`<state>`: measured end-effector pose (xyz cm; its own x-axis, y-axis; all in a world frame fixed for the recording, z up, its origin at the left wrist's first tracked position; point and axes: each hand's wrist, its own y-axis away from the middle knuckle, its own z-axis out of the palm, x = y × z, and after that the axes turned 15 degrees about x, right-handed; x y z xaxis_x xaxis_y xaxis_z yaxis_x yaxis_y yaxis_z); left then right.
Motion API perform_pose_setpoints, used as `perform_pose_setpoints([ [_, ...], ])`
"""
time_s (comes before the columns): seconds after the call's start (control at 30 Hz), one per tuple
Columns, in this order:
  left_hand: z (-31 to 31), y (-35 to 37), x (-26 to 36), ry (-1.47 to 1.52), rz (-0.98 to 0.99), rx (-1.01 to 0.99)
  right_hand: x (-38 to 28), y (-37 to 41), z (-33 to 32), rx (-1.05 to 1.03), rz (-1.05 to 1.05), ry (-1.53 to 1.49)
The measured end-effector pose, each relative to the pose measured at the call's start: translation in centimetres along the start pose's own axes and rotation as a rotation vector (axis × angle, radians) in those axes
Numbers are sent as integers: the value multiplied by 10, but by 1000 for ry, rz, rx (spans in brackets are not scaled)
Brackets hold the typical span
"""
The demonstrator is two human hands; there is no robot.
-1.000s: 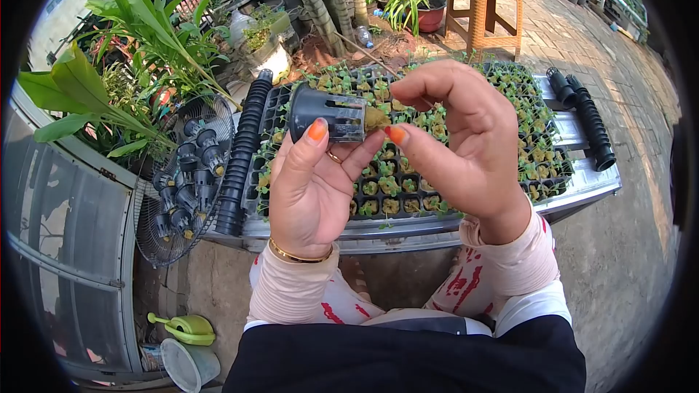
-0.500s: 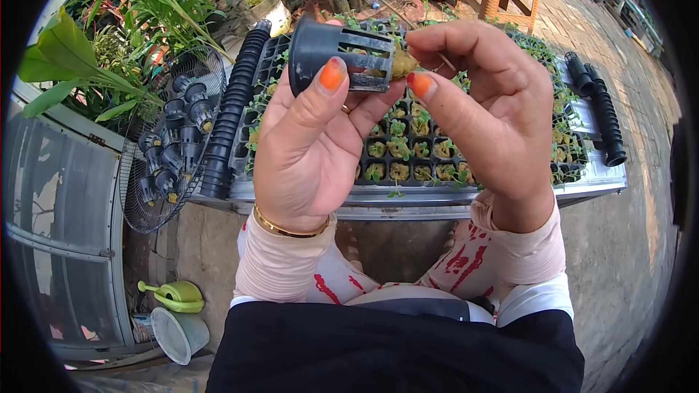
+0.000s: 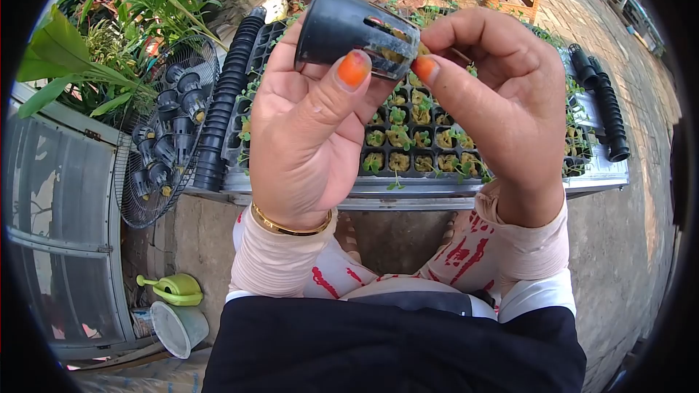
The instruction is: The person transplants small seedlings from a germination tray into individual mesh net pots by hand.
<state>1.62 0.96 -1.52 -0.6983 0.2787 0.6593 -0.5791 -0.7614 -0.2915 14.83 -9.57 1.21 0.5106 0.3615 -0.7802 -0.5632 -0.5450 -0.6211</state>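
Note:
My left hand (image 3: 306, 131) grips a black slotted net pot (image 3: 349, 28), held on its side close to the camera, thumb across its wall. My right hand (image 3: 502, 102) pinches at the pot's open mouth, where a yellowish sponge plug (image 3: 397, 42) shows through the slots. Below both hands lies a black seedling tray (image 3: 429, 164) full of small green seedlings in sponge cubes, resting on a metal bench.
A stack of black net pots (image 3: 226, 102) lies left of the tray, and another stack (image 3: 601, 105) lies at the right. A wire fan guard (image 3: 156, 145) holds several net pots. Leafy plants stand at upper left. A green watering can (image 3: 175, 287) and plastic tub sit on the ground.
Both hands have risen closer to the camera with the pot. The sponge plug, sticking out of the pot's mouth before, now sits deeper inside it.

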Motion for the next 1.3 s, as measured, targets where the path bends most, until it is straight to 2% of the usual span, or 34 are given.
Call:
perform_pose_setpoints([
  [0.07,-1,-1,-2,-12,33,-31,2,0,0,6,-43,24],
  [0.13,2,2,-1,-51,41,4,6,0,1,28,-175,37],
  [0.37,2,3,-2,-76,78,8,10,0,-1,27,-293,70],
  [0.43,4,3,-3,-107,107,29,11,-3,-4,-4,-430,170],
  [0.5,5,1,-4,-139,136,49,4,-5,-12,-42,-350,179],
  [0.57,4,-2,-6,-301,344,30,0,-9,-21,-82,-273,189],
  [0.6,4,-2,-8,-300,348,31,0,-12,-24,-62,-345,200],
  [0.63,4,-3,-10,-384,468,-3,-3,-15,-26,-42,-418,210],
  [0.67,4,-3,-11,-468,587,-37,-9,-13,-25,-65,-389,201],
  [0.77,7,3,-12,-628,638,-18,-12,-4,-9,-39,-404,104],
  [0.83,8,5,-15,-592,643,-4,-13,0,-3,-58,-396,111],
  [0.93,0,3,-18,-638,690,-93,-13,6,7,20,-333,56],
  [1.0,3,1,-13,-606,626,-89,-24,7,12,82,-46,-338],
  [1.03,6,0,-11,-574,561,-87,-22,6,8,81,-44,-337],
  [1.1,5,-1,-9,-557,517,-50,-8,-3,-9,57,155,-297],
  [1.17,0,-1,-6,-702,462,-30,0,-10,-17,36,170,-321],
  [1.23,-1,1,-8,-704,458,-9,5,-12,-18,50,194,-367],
  [1.3,0,4,-8,-593,289,21,8,-13,-18,26,204,-389],
])
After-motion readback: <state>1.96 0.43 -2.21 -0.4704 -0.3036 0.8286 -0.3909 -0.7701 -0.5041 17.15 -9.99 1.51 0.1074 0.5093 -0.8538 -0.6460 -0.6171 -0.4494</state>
